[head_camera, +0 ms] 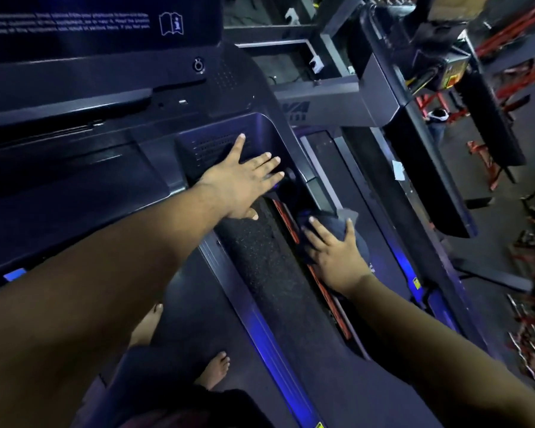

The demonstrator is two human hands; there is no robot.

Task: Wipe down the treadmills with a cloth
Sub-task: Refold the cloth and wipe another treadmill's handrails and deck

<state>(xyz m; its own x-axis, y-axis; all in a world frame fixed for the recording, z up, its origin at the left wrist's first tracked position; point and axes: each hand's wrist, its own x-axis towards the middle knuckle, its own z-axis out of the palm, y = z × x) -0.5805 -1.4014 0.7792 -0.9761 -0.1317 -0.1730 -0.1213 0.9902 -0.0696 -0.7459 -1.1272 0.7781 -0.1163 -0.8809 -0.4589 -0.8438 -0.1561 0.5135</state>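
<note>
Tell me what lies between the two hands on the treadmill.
In the head view, the black textured handrail and a red strip lie between the left hand and the right hand, which presses the cloth.

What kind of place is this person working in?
Most likely a gym. The person stands on a black treadmill belt below a dark treadmill console, another dark treadmill stands alongside, and red metal weight racks fill the background.

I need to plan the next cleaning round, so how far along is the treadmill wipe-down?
Nothing shows as finished; cleaned surfaces can't be told apart. In hand: the right hand presses the cloth flat beside the padded handrail, while the left hand braces by the console tray. Left: the console and the neighbouring treadmill.
</note>
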